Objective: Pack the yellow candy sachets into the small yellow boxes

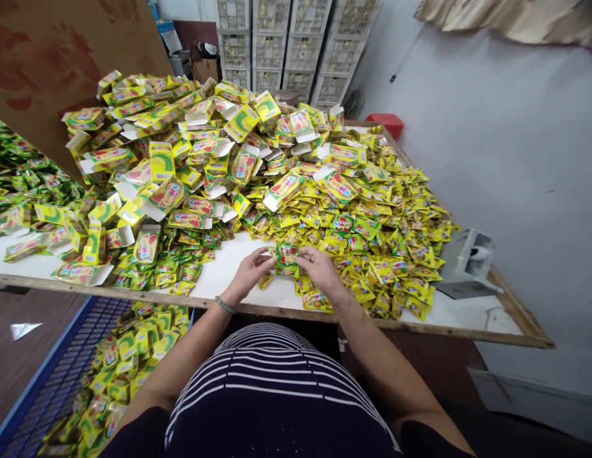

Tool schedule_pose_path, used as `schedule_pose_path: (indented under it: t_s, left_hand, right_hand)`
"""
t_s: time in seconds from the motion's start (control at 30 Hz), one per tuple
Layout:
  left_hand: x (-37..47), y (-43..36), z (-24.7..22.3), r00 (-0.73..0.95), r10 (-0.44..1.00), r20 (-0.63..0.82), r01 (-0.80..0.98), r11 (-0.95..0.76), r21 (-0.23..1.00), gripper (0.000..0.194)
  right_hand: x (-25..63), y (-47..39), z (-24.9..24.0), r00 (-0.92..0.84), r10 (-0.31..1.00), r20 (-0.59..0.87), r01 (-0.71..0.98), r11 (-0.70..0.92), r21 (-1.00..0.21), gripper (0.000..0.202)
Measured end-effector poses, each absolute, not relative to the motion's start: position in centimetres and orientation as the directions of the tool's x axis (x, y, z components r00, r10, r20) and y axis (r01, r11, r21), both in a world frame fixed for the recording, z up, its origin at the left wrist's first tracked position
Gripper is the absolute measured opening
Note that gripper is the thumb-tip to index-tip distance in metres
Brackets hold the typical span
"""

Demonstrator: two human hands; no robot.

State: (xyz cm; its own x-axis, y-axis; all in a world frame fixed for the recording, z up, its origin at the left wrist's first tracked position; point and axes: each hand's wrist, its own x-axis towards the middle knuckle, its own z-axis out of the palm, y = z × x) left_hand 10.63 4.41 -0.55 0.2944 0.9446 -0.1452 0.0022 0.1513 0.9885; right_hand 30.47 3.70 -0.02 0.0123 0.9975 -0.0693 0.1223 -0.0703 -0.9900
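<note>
A small green sachet (287, 258) with red and white print is held up between my two hands, just above the white tabletop (239, 251). My left hand (251, 273), a green bead bracelet at its wrist, pinches the sachet's left edge. On the opposite edge, the fingers of my right hand (319, 268) are closed. A yellow sachet (265, 280) lies on the table below my left fingertips. Beyond and to the right of my hands spreads a large heap of yellow sachets (396, 222), with a few green ones among them.
Small yellow cartons (162, 160), many with open flaps, are piled at left and back. A blue crate (52, 362) with more cartons stands below the table's left front edge. A grey device (468, 264) sits at right. White crates (267, 41) are stacked behind.
</note>
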Motion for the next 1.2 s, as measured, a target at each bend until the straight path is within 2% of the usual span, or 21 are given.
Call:
schedule_pose_path:
  t_s: [0.07,0.17,0.27,0.37,0.5,0.57,0.6,0.67,0.7,0.77,0.83,0.9,0.97,1.07,1.13,1.2]
  left_hand:
    - [11.1,4.7,-0.4,0.331,0.928,-0.169,-0.170,0.235,0.957,0.058]
    - [11.2,4.9,-0.5,0.253,0.949,-0.185,-0.215,0.242,0.946,0.052]
    - [10.9,5.4,-0.9,0.209,0.962,-0.177,-0.137,0.208,0.968,0.046]
    - [10.4,6.6,-1.0,0.210,0.969,-0.134,-0.031,0.143,0.989,0.043]
    - [8.7,9.2,0.2,0.089,0.996,-0.028,0.238,0.006,0.971,0.035]
    - [7.4,9.9,0.9,-0.050,0.997,0.063,0.482,-0.031,0.875,0.024]
    - [6.9,9.9,1.1,-0.119,0.985,0.124,0.612,-0.026,0.790,0.019]
    - [6.2,8.9,0.9,-0.170,0.960,0.223,0.812,0.008,0.584,0.026]
    - [6.3,8.1,0.5,-0.144,0.964,0.223,0.871,0.016,0.492,0.032]
    - [6.9,6.2,-0.7,-0.027,0.995,0.098,0.930,-0.011,0.368,0.037]
    - [7.9,4.6,-2.1,0.086,0.993,-0.078,0.935,-0.054,0.350,0.030]
    - [8.8,3.9,-3.2,0.092,0.979,-0.182,0.902,-0.004,0.432,0.021]
    - [9.2,4.0,-3.7,0.066,0.969,-0.239,0.793,0.094,0.602,0.019]
    - [9.2,4.4,-3.7,0.149,0.938,-0.314,0.378,0.239,0.894,0.028]
    - [9.0,4.3,-3.3,0.250,0.916,-0.315,0.060,0.310,0.949,0.037]
    - [8.9,3.9,-2.9,0.300,0.904,-0.303,-0.106,0.348,0.932,0.043]
  right_hand:
    - [29.4,3.6,-0.5,-0.037,0.992,-0.117,0.055,-0.115,-0.992,0.041]
    - [28.2,3.5,-0.7,-0.028,0.997,-0.069,0.111,-0.065,-0.992,0.040]
    - [27.3,3.9,-0.4,0.042,0.997,0.063,0.278,0.049,-0.959,0.039]
    - [26.7,5.0,0.3,0.092,0.977,0.192,0.419,0.137,-0.897,0.029]
    - [26.6,6.4,0.5,0.170,0.953,0.252,0.422,0.161,-0.892,0.025]
    - [27.0,6.3,0.0,0.209,0.952,0.223,0.419,0.119,-0.900,0.024]
    - [27.3,6.0,-0.4,0.207,0.960,0.191,0.418,0.089,-0.904,0.024]
    - [27.6,5.2,-1.6,0.182,0.978,0.100,0.391,0.021,-0.920,0.028]
    - [27.7,4.7,-2.2,0.169,0.984,0.047,0.353,-0.016,-0.935,0.031]
    - [27.4,3.8,-3.5,0.152,0.987,-0.049,0.236,-0.084,-0.968,0.033]
    - [27.0,3.0,-4.3,0.134,0.984,-0.121,0.123,-0.138,-0.983,0.034]
    - [26.5,2.6,-4.6,0.103,0.980,-0.172,0.071,-0.180,-0.981,0.035]
    - [26.2,2.5,-4.6,0.084,0.978,-0.191,0.051,-0.196,-0.979,0.035]
    - [26.1,2.5,-4.5,0.098,0.987,-0.125,0.099,-0.135,-0.986,0.035]
    - [26.0,2.6,-4.6,0.160,0.987,-0.032,0.210,-0.066,-0.975,0.034]
    - [26.0,2.7,-4.8,0.205,0.978,0.037,0.284,-0.023,-0.959,0.034]
